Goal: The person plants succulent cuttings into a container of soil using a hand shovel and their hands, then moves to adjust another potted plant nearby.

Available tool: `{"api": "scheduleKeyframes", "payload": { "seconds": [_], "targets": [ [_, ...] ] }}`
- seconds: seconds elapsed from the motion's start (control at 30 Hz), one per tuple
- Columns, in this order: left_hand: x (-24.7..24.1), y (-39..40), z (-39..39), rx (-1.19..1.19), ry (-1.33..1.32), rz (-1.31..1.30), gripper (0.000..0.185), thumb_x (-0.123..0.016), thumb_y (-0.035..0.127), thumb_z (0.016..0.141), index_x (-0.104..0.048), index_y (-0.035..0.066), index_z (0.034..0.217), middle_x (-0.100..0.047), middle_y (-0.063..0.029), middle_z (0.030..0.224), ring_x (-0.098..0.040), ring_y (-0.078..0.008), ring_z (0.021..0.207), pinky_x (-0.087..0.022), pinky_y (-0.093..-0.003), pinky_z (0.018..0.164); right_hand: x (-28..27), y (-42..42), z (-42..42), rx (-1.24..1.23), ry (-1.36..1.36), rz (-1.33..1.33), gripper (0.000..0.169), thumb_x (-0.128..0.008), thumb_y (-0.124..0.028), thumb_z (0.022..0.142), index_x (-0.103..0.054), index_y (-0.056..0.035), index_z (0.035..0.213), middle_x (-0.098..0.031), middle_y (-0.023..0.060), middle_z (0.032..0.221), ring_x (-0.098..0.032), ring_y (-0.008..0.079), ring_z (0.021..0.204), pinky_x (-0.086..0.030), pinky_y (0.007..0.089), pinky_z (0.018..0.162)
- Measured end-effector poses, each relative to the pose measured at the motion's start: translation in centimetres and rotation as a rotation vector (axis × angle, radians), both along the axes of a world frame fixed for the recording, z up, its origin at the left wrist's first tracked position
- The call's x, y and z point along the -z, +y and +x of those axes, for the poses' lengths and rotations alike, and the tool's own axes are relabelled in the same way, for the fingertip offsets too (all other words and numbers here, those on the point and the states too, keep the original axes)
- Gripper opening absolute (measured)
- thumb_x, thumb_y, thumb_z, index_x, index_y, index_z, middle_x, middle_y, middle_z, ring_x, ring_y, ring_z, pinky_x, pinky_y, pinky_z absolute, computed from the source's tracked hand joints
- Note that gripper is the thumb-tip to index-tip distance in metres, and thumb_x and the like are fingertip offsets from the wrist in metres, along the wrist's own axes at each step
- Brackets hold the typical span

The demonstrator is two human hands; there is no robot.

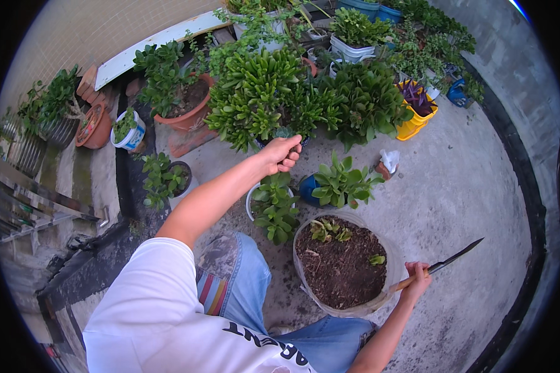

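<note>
My left hand [283, 155] reaches forward to the lower edge of a bushy succulent [261, 93], fingers curled by a small grey-green rosette [284, 133]; whether it grips anything is hidden. My right hand [416, 276] is closed round the wooden handle of a garden trowel [452, 259], its dark narrow blade pointing up and right. Beside that hand stands a wide pale pot [394, 261] of dark soil [338, 275], with small succulent cuttings [329, 231] at its back and one leafy cutting [377, 259] at its right.
Between the wide pot and the large bushes are a jade-like plant in a white pot [248, 205] and another in a blue pot [309, 190]. A yellow pot [413, 128] stands back right. A brick piece with white plastic [390, 161] lies on the concrete. Terracotta pots [186, 122] stand left.
</note>
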State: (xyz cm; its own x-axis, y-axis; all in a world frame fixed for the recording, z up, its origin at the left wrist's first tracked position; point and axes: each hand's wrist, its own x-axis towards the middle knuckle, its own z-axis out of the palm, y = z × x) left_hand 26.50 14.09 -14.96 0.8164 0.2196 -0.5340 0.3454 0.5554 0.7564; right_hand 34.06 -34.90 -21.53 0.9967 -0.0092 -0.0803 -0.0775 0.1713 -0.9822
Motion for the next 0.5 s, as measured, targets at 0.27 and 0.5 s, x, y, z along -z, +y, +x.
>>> {"api": "scheduleKeyframes", "payload": {
  "seconds": [0.27, 0.5],
  "targets": [
    [8.0, 6.1, 4.4, -0.297, 0.264, 0.132, 0.032, -0.045, 0.038, 0.088, -0.043, 0.011, 0.070, -0.036, 0.0020, 0.050, -0.027, -0.0079, 0.034, -0.015, -0.0227, 0.031, 1.0, 0.2, 0.2, 0.005, 0.013, -0.002, 0.011, -0.057, -0.007, 0.080, -0.048, -0.0027, 0.076, -0.056, 0.0100, 0.070, -0.058, 0.0200, 0.065, -0.051, 0.0324, 0.069],
    [8.9, 6.4, 6.7, -0.365, 0.242, 0.183, 0.033, -0.044, 0.032, 0.087, -0.041, 0.011, 0.062, -0.035, 0.0003, 0.048, -0.028, -0.0101, 0.033, -0.016, -0.0241, 0.031, 1.0, 0.6, -0.7, 0.014, 0.045, 0.007, 0.013, -0.059, -0.007, 0.079, -0.047, -0.0036, 0.075, -0.055, 0.0085, 0.069, -0.055, 0.0173, 0.064, -0.049, 0.0309, 0.069]
  ]
}}
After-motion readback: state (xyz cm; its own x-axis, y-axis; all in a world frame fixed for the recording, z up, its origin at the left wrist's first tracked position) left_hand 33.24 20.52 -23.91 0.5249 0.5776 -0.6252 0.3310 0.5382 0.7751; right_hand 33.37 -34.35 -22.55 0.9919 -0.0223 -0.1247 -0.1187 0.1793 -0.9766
